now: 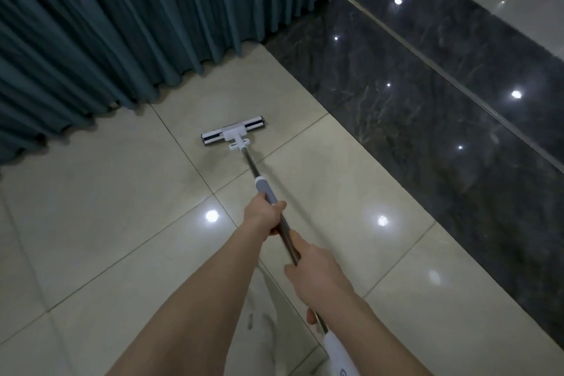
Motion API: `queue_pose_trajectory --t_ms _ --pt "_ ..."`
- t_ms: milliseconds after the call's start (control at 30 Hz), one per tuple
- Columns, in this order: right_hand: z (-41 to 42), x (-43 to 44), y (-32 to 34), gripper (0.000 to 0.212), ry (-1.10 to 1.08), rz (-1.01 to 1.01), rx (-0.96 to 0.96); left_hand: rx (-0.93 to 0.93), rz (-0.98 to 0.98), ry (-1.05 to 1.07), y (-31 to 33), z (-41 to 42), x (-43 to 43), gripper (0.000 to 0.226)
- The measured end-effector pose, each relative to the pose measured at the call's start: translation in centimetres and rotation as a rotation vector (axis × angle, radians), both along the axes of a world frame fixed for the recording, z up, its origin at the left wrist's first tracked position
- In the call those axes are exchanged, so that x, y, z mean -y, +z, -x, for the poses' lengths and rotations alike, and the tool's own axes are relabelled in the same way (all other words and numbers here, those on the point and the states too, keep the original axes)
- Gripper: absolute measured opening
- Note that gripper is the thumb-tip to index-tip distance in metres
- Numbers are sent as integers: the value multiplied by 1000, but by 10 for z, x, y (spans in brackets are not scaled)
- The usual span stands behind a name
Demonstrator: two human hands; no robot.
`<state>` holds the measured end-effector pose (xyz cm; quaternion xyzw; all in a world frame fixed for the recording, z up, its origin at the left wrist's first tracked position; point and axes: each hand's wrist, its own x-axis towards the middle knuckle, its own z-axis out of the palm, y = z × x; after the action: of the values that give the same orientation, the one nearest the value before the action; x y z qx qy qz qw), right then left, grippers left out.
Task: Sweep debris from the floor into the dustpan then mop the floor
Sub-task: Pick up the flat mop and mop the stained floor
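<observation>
A flat mop with a white and black head lies on the beige tiled floor, close to the hem of a curtain. Its metal pole runs back toward me, with a grey sleeve partway along. My left hand grips the pole just below that sleeve. Farther down, my right hand holds the pole, fingers curled round it. The white end of the handle shows at the bottom edge. No dustpan or debris is in view.
A dark teal pleated curtain hangs along the left and back, its hem touching the floor. A wide band of glossy dark marble runs diagonally on the right, with pale tiles beyond it. Ceiling lights reflect off the floor.
</observation>
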<state>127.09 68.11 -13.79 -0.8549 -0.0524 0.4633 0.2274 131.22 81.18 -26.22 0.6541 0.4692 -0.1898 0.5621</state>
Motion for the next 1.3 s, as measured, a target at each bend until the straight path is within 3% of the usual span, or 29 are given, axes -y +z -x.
queue_pose_trajectory --t_ms 233,467,633,933,1133,1300 --pt "-119 -120 -18 66 -13 -8 -31 10 -27 -16 -20 -118 -123 35" --pt "-239 -272 -49 56 -89 -64 -37 45 -112 12 -37 -240 -273 49" --pt "-256 -330 -59 61 -90 -68 -55 3 -112 -5 -44 -263 -331 49" --pt "-181 -216 -46 72 50 5 36 -26 -34 -42 -41 -188 -228 48" --pt "-101 -98 -16 71 94 67 33 -92 2 -56 -12 -99 -110 31" --pt "-27 -3 12 60 128 73 -13 -94 89 -2 11 -18 -12 50"
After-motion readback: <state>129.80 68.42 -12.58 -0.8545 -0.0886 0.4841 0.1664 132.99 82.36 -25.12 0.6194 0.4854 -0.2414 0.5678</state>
